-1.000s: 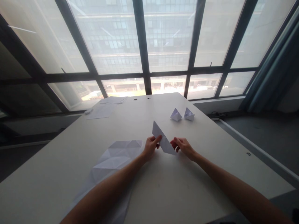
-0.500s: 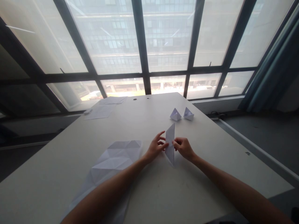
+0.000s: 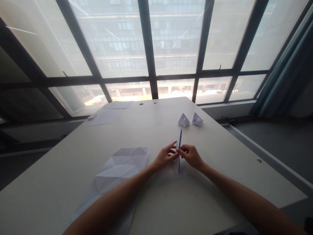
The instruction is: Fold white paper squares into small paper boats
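A folded piece of white paper [image 3: 179,163] stands nearly edge-on between my hands, just above the table. My left hand [image 3: 166,155] is on its left side, with the thumb against the paper and the other fingers partly behind it. From the right, my right hand [image 3: 192,156] pinches its edge between thumb and curled fingers. Beyond my hands, two small folded paper boats, one boat [image 3: 183,120] and another boat [image 3: 197,119], stand side by side on the table.
A large creased paper sheet [image 3: 119,164] lies on the white table [image 3: 156,202], partly under my left forearm. Flat paper sheets [image 3: 105,117] rest at the far left. Windows [image 3: 174,39] rise behind the table, and a blue curtain [image 3: 281,71] hangs at right.
The folded paper has turned from showing a broad face to nearly edge-on. My hands have come closer together, the left shifting slightly right.
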Motion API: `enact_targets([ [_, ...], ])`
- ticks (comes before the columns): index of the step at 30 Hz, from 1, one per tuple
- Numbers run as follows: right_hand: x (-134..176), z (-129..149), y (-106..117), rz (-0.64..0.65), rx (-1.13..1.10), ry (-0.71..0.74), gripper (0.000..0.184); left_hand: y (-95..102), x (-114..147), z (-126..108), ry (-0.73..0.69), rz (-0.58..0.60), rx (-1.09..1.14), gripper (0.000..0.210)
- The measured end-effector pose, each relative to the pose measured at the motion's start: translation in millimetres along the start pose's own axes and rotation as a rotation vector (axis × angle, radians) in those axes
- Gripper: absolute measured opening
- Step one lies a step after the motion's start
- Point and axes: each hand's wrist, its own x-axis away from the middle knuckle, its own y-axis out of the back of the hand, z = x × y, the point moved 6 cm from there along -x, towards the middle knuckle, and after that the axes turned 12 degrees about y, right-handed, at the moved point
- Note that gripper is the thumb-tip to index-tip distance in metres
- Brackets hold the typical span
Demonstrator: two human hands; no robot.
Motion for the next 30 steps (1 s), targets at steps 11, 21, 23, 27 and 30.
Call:
enact_targets([
  [11, 0.2, -2.5, -2.3, 0.037, -0.038, -0.02, 0.037, -2.8, 3.2, -8.0, 0.006, 0.134, 0.153, 0.071],
  [21, 0.9, -9.0, -2.1, 0.066, -0.035, -0.029, 0.04, -2.7, 7.0, -19.2, 0.008, 0.197, 0.277, 0.059],
  [23, 1.3, -9.2, -3.0, 0.075, -0.047, -0.038, 0.039, -1.2, 6.2, -18.0, 0.007, 0.168, 0.272, 0.052],
  [27, 1.9, -9.7, -4.4, 0.088, -0.065, -0.045, 0.038, 2.4, 4.2, -13.6, -0.005, 0.108, 0.249, 0.037],
  [30, 1.5, -10.1, -3.3, 0.062, -0.075, -0.05, 0.039, 4.7, 1.8, -8.2, 0.011, 0.08, 0.274, 0.033],
])
